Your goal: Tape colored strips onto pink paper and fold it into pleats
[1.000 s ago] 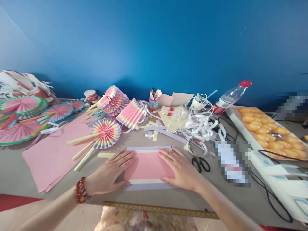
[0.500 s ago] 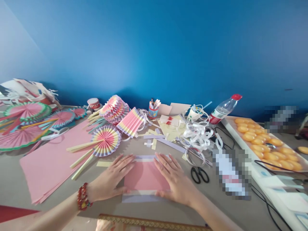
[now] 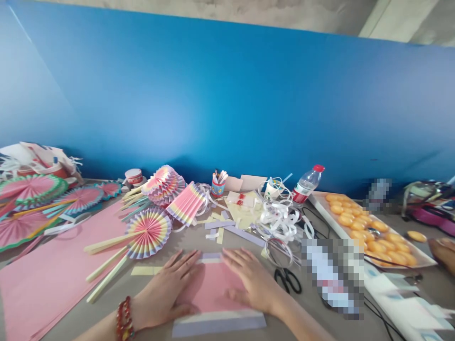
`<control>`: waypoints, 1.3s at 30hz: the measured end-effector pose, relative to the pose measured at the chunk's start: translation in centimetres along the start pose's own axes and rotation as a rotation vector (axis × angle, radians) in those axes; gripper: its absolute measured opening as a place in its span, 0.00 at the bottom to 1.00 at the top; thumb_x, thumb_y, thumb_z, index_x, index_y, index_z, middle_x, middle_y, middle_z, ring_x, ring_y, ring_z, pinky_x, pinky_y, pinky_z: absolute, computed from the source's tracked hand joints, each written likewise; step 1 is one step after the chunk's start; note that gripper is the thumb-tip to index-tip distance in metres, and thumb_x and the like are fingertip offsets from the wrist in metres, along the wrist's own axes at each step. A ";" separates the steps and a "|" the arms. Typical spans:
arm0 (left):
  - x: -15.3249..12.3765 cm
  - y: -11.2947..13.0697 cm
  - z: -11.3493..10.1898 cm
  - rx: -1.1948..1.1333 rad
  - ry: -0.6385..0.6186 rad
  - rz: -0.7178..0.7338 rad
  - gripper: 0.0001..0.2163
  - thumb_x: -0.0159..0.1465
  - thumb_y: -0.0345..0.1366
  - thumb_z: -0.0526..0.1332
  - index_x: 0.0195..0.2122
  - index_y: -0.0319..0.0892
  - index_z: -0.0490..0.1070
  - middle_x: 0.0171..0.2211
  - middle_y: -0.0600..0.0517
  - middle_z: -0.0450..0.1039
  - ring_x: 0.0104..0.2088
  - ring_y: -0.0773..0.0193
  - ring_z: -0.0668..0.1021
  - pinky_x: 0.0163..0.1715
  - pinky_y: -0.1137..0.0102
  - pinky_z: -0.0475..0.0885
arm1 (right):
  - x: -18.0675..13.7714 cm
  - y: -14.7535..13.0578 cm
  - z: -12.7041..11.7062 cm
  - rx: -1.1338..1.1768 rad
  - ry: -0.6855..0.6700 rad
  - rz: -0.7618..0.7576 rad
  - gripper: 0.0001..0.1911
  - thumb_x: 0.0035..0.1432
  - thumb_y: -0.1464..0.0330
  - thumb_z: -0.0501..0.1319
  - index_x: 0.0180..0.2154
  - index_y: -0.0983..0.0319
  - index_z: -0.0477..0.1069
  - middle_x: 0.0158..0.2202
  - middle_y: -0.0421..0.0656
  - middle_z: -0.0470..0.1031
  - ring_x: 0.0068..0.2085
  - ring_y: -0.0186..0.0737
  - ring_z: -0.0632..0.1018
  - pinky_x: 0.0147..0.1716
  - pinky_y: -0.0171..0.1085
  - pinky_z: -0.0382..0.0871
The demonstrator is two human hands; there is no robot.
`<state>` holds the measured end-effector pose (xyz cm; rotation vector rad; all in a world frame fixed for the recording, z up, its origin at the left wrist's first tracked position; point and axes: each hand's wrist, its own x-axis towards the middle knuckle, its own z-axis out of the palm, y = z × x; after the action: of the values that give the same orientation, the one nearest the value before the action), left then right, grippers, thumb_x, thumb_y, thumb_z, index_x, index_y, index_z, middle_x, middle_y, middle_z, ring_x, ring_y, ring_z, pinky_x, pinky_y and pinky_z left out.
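Observation:
A pink sheet of paper [image 3: 209, 289] with white and lavender strips along its far and near edges lies flat on the table in front of me. My left hand [image 3: 172, 291] rests on its left side, fingers stretched out and pointing away from me. Red beads circle the left wrist. Across from it, my right hand [image 3: 249, 282] lies with spread fingers on the sheet's right side, its thumb over the pink area. Just right of that hand are black-handled scissors [image 3: 287, 281]. A pleated round paper fan [image 3: 147, 233] with pale sticks lies beyond my left hand.
Large pink sheets [image 3: 53, 270] and more fans [image 3: 31, 189] cover the left. Curled white ribbon [image 3: 280, 213], a red-capped bottle [image 3: 307, 184] and a pen cup [image 3: 218, 187] stand behind. A tray of yellow oval pieces [image 3: 355, 220] is right, near another person's hand [image 3: 442, 253].
The view has tilted up, so the table sits lower in the picture. My right thumb has moved off the near strip onto the pink. Another person's hand now shows at the right edge.

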<state>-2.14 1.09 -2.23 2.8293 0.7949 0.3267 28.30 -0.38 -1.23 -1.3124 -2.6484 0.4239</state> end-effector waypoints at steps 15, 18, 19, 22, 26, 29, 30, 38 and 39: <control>-0.5 -1.3 0.7 -0.062 0.368 -0.292 0.13 0.68 0.31 0.51 0.52 0.43 0.67 0.50 0.45 0.72 0.52 0.56 0.73 0.54 0.59 0.69 | 6.9 1.5 -0.3 -0.078 0.246 0.174 0.10 0.62 0.70 0.55 0.43 0.60 0.73 0.43 0.48 0.74 0.45 0.49 0.74 0.44 0.46 0.68; -0.3 -1.1 0.9 0.031 0.306 -0.317 0.15 0.66 0.36 0.56 0.54 0.43 0.67 0.54 0.43 0.68 0.54 0.50 0.70 0.54 0.53 0.68 | 6.3 0.2 0.0 -0.038 0.240 0.145 0.11 0.62 0.68 0.56 0.46 0.59 0.72 0.46 0.46 0.74 0.47 0.46 0.74 0.47 0.43 0.67; -0.2 -1.0 0.9 0.058 0.286 -0.327 0.16 0.65 0.37 0.58 0.54 0.43 0.67 0.56 0.43 0.66 0.55 0.48 0.69 0.54 0.52 0.67 | 6.2 -0.4 0.2 -0.014 0.223 0.116 0.12 0.61 0.67 0.58 0.46 0.58 0.71 0.47 0.45 0.74 0.48 0.45 0.73 0.48 0.42 0.67; 0.0 -0.6 0.9 0.089 0.254 -0.335 0.17 0.64 0.37 0.59 0.54 0.43 0.67 0.57 0.43 0.65 0.57 0.47 0.67 0.55 0.51 0.66 | 6.6 -2.0 0.7 0.054 0.128 0.043 0.20 0.55 0.65 0.64 0.50 0.58 0.69 0.51 0.45 0.72 0.52 0.45 0.71 0.52 0.40 0.64; 0.1 -0.3 0.8 0.060 0.243 -0.330 0.15 0.64 0.35 0.58 0.52 0.42 0.67 0.57 0.43 0.65 0.57 0.49 0.67 0.56 0.52 0.64 | 7.8 -2.7 0.9 0.085 0.055 0.061 0.22 0.49 0.67 0.67 0.47 0.61 0.70 0.46 0.47 0.72 0.49 0.48 0.71 0.49 0.43 0.64; 0.1 -0.3 0.8 0.044 0.240 -0.332 0.17 0.64 0.34 0.58 0.54 0.42 0.65 0.56 0.43 0.66 0.56 0.49 0.67 0.56 0.52 0.64 | 8.4 -2.6 0.8 0.095 0.037 0.071 0.16 0.46 0.69 0.67 0.40 0.61 0.70 0.42 0.45 0.72 0.46 0.47 0.71 0.45 0.41 0.64; 0.1 -0.3 0.8 0.044 0.240 -0.329 0.18 0.64 0.34 0.57 0.55 0.43 0.64 0.56 0.43 0.65 0.56 0.49 0.67 0.56 0.51 0.64 | 8.5 -2.6 0.7 0.098 0.030 0.071 0.14 0.45 0.69 0.66 0.38 0.61 0.69 0.42 0.44 0.72 0.46 0.46 0.71 0.44 0.40 0.64; 0.3 -0.5 0.9 0.007 0.256 -0.299 0.17 0.65 0.32 0.56 0.56 0.43 0.63 0.57 0.43 0.65 0.56 0.49 0.67 0.56 0.50 0.63 | 8.6 -3.2 0.5 0.124 -0.019 0.070 0.17 0.45 0.74 0.62 0.41 0.60 0.68 0.39 0.42 0.72 0.41 0.42 0.73 0.39 0.36 0.63; 0.3 -0.5 1.0 -0.007 0.270 -0.294 0.17 0.65 0.32 0.56 0.55 0.43 0.63 0.57 0.43 0.64 0.56 0.49 0.67 0.56 0.51 0.63 | 8.6 -3.3 0.5 0.127 -0.020 0.061 0.17 0.45 0.74 0.63 0.40 0.60 0.68 0.39 0.42 0.72 0.42 0.43 0.73 0.40 0.37 0.63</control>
<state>-1.88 1.54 -3.21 2.6404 1.2418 0.6693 20.50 4.52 -0.54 -1.3592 -2.5553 0.6055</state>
